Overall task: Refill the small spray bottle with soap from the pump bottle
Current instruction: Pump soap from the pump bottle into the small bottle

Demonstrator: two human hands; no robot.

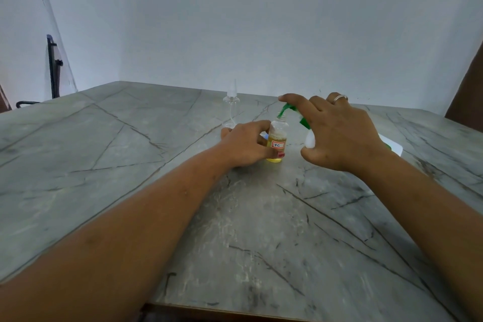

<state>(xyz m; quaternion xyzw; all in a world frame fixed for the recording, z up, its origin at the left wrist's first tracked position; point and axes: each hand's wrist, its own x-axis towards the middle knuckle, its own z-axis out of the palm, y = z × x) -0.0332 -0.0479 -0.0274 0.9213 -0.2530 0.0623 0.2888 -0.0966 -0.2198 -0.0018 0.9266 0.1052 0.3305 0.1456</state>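
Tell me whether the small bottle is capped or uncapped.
Uncapped: the small bottle shows a bare neck under the green pump spout; the clear spray head stands apart behind.

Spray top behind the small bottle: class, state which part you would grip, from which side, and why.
Probably pinch the spray top at its wide collar, from above and the left. The collar looks broadest and stiffest; the dip tube is thin and curved, and the left hand and small bottle crowd its near end.
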